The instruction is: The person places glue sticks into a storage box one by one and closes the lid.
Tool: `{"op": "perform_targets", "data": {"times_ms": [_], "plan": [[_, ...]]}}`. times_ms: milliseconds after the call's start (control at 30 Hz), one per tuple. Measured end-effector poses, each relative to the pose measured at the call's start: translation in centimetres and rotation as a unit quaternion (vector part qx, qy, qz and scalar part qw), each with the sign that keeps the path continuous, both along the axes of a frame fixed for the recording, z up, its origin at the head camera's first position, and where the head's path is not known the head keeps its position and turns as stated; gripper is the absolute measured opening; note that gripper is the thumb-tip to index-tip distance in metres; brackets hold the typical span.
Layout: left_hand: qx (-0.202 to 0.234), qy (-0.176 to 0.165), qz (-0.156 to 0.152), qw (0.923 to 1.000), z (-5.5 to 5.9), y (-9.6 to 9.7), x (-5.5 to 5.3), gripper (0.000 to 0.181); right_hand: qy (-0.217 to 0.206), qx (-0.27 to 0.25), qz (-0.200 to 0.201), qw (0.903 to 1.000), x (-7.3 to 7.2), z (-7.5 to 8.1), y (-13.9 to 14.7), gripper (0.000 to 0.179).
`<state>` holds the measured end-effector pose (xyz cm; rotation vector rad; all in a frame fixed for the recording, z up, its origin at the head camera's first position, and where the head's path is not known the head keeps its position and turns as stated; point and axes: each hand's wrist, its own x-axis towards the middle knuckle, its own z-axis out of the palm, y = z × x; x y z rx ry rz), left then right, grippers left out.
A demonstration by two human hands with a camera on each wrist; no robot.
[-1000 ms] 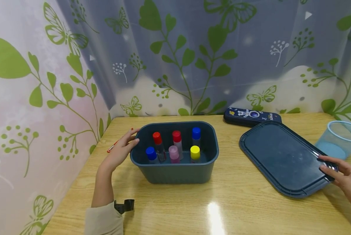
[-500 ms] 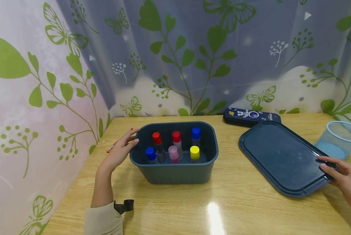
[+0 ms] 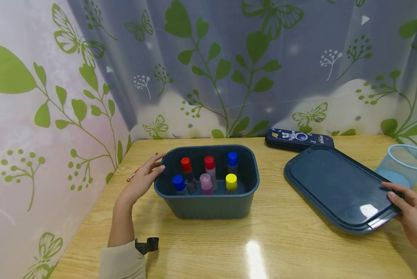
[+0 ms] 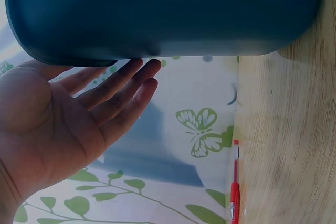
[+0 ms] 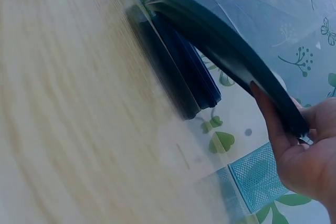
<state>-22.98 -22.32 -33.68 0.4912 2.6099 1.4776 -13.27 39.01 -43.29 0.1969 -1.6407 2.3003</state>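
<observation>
A dark blue-green plastic bin stands on the table, holding several small bottles with coloured caps, such as a yellow-capped bottle and a pink-capped bottle. My left hand rests against the bin's left end, its thumb at the rim. In the left wrist view its fingers lie nearly straight, their tips on the outer wall. My right hand grips the right end of the bin's flat lid, thumb on top and other fingers below. In the right wrist view the lid is tilted, its gripped end above the table.
A dark blue pencil case lies at the table's back, beside the lid's far end. A light blue mesh cup stands behind my right hand. Left of the bin lies a red pen. Patterned curtains border the table behind and at left.
The lid's gripped end has tilted a little and shifted slightly right with my right hand, and a bright reflection now shows near its front corner. My left hand and the bin stay put.
</observation>
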Motion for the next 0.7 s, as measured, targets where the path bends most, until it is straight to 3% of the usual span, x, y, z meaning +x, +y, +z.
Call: {"op": "perform_targets", "data": {"times_ms": [167,400,700], "plan": [[-0.001,0.004,0.003,1.0,0.3,0.0,0.2,0.055,0.022,-0.031,-0.006,0.9992,-0.2,0.2,0.0,0.029],[0.009,-0.01,-0.008,0.9999,0.0,-0.1,-0.2,0.053,0.041,0.006,0.003,0.9991,-0.5,0.3,0.7,0.036],[0.013,-0.011,-0.006,0.9998,-0.1,-0.2,-0.1,0.054,0.056,0.053,0.043,0.9961,-2.8,-1.7,4.3,0.052]]}}
